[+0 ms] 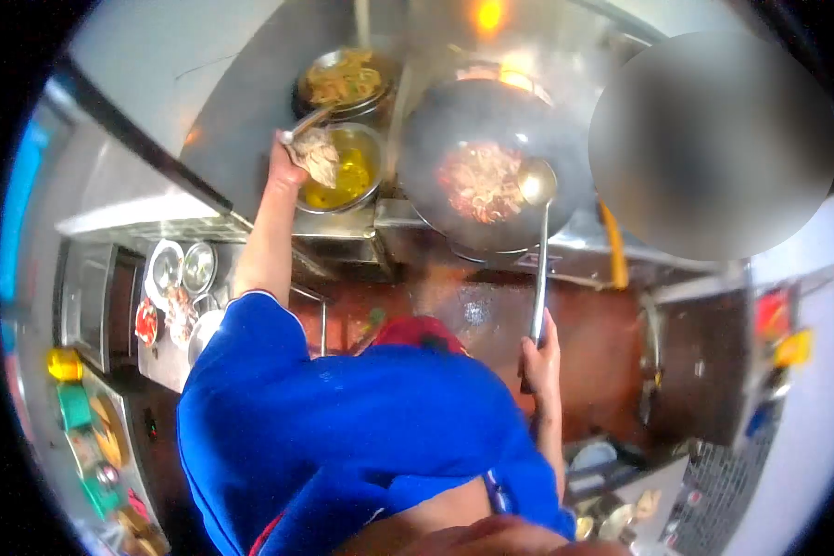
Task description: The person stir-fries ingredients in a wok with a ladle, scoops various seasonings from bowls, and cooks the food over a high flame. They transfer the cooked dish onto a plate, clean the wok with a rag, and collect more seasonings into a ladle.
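Note:
My right hand (542, 357) is closed round the handle of a long steel ladle (537, 183). The ladle's bowl rests at the right side of sliced, meat-like food (480, 181) in a large dark wok (435, 120). My left hand (288, 167) grips a crumpled, stained cloth (316, 156) beside a metal bowl of yellow oil (347, 176). A metal handle (310, 121) runs from near that hand toward a bowl of brownish strips (346, 79); whether the fingers also hold it is unclear.
Flame glows behind the wok, and steam hazes the steel stove (426, 56). A yellow strip (612, 246) hangs at the stove's front right. Plates and bowls of ingredients (178, 287) stand on a left side counter. A blurred round patch hides the right back.

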`<action>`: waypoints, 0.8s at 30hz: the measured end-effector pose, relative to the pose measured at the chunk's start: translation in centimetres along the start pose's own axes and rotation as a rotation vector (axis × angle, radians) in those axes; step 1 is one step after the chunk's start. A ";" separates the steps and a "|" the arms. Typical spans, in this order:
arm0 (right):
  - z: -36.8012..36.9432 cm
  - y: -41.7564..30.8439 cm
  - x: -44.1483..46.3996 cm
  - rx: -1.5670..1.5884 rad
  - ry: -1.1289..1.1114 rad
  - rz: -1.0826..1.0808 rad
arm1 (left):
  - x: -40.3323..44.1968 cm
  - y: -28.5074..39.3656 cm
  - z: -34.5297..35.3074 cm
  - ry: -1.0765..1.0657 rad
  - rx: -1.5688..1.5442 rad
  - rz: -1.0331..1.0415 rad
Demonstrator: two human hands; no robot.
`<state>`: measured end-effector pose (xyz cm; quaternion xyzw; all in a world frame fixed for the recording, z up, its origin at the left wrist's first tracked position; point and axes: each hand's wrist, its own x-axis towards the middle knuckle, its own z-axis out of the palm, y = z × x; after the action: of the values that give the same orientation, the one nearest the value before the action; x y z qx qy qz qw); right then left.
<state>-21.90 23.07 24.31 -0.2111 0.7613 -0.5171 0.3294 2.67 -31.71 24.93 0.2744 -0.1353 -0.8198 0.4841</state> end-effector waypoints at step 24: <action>0.9 -0.5 0.9 0.083 0.050 0.023 | -14.7 -5.6 3.7 -0.213 0.637 -0.195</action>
<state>-21.84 21.67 24.33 -0.1758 0.7495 -0.5495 0.3247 2.08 -16.33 29.84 0.3364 -0.4071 -0.8028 0.2767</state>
